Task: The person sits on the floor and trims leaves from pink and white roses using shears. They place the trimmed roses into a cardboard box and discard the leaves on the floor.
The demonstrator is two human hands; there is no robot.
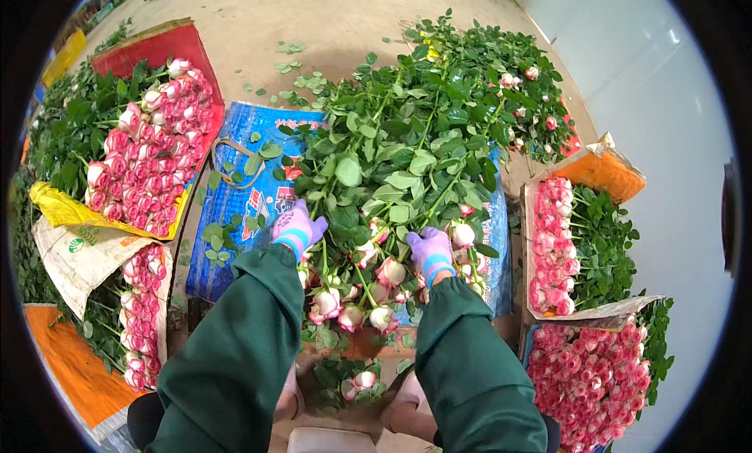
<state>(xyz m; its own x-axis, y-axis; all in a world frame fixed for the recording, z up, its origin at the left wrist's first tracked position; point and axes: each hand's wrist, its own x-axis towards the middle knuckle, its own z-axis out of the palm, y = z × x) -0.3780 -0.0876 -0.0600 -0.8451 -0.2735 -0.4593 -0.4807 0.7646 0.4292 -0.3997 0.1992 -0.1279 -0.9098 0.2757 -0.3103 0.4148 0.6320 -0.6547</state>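
A loose heap of long-stemmed pink-and-white roses (392,271) with thick green leaves lies on a blue printed sheet (211,249), blooms toward me. My left hand (298,230), in a lavender glove, reaches into the heap's left side; its curled fingers close on stems partly hidden by leaves. At the right of the blooms, my right hand (428,251), gloved alike, has its fingers bent round rose stems. Some cut leaves and a tan loop (235,147) lie on the sheet's left part.
Wrapped rose bundles (141,155) line the left and right (587,375). More leafy roses (533,101) lie at the back right beside a white wall (666,85). Scattered leaves lie on the floor (258,46). A white seat edge (329,441) shows between my legs, with fallen blooms ahead of it.
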